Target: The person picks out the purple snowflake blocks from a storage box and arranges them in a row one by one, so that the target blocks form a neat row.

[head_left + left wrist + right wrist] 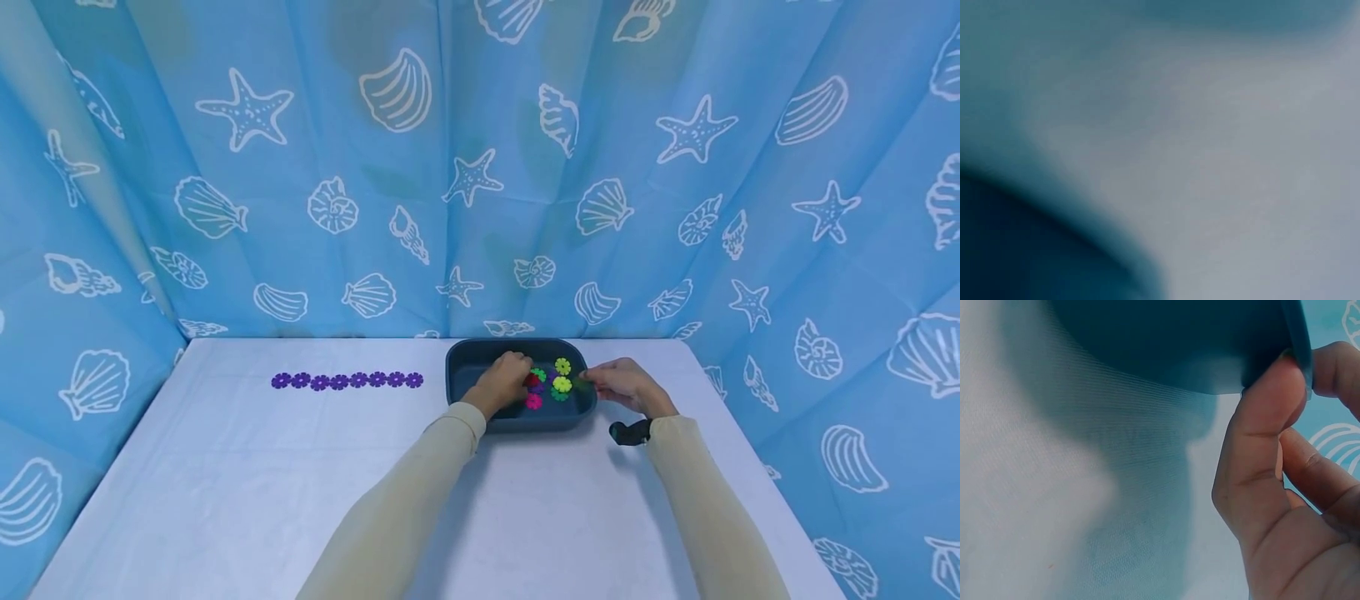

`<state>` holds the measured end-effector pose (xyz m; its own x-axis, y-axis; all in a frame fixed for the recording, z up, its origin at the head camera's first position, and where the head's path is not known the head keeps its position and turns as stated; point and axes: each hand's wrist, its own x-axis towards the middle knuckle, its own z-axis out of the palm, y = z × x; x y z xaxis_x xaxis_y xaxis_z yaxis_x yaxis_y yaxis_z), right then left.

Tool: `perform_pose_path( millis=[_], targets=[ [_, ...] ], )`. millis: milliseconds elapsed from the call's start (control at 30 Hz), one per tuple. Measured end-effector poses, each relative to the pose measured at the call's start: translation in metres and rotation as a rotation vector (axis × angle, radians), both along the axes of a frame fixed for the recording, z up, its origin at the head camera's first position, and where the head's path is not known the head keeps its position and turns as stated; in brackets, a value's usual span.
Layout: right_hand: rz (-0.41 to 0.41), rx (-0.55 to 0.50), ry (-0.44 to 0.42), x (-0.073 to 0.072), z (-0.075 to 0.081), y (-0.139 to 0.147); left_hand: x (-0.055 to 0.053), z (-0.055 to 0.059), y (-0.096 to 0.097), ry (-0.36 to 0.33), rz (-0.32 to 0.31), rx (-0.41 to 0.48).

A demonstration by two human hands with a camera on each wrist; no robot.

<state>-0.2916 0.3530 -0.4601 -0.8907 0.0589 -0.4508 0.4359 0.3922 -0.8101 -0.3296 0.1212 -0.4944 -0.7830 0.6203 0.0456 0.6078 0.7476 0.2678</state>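
Note:
A dark blue-grey tub stands on the white table. Inside it lie several flower-shaped discs: yellow ones, a pink one, a red one, and green and purple ones. My left hand reaches over the near wall into the tub, beside the red disc. Its fingertips are hidden, and I cannot tell whether they hold a disc. At the tub's right end, my right hand pinches the rim between thumb and fingers. The left wrist view is a blur, with a dark shape low at the left.
Left of the tub, several purple flower discs form a row on the white table. A blue curtain with white shells and starfish surrounds the table's back and sides. A black device sits at the right wrist.

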Motion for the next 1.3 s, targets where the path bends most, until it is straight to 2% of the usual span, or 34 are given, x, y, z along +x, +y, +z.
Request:
perform_pose_path(
  millis=[67, 200, 267, 367, 533, 633, 767, 867, 967, 1100, 1300],
  targets=[
    [-0.001, 0.009, 0.000, -0.001, -0.002, 0.002, -0.001, -0.002, -0.002, -0.010, -0.006, 0.040],
    [0.003, 0.025, -0.004, -0.002, -0.003, 0.003, -0.002, -0.002, -0.003, -0.057, -0.071, 0.115],
    [0.007, 0.030, -0.006, -0.002, -0.002, 0.002, -0.003, -0.003, -0.003, -0.082, -0.085, 0.126],
    [0.015, 0.037, -0.010, -0.002, 0.001, 0.000, -0.006, -0.004, -0.006, -0.100, -0.064, 0.141],
    [0.009, 0.030, -0.019, -0.002, 0.004, 0.000, -0.010, -0.004, -0.012, -0.135, 0.021, 0.217],
    [0.010, 0.024, -0.019, -0.001, 0.004, 0.000, -0.009, -0.003, -0.012, -0.166, 0.008, 0.251],
    [0.015, 0.012, -0.015, -0.001, 0.004, -0.001, -0.006, -0.003, -0.011, -0.179, -0.093, 0.231],
    [0.014, 0.001, -0.015, -0.001, 0.003, -0.002, -0.005, -0.003, -0.010, -0.184, -0.138, 0.207],
    [0.019, -0.001, -0.011, -0.001, 0.004, -0.002, -0.006, -0.003, -0.009, -0.179, -0.151, 0.200],
    [0.018, -0.005, -0.006, -0.001, 0.005, -0.002, -0.007, -0.003, -0.008, -0.136, -0.174, 0.193],
    [0.021, -0.016, -0.004, 0.000, 0.004, -0.001, -0.006, -0.002, -0.002, -0.095, -0.175, 0.120]
  ],
)
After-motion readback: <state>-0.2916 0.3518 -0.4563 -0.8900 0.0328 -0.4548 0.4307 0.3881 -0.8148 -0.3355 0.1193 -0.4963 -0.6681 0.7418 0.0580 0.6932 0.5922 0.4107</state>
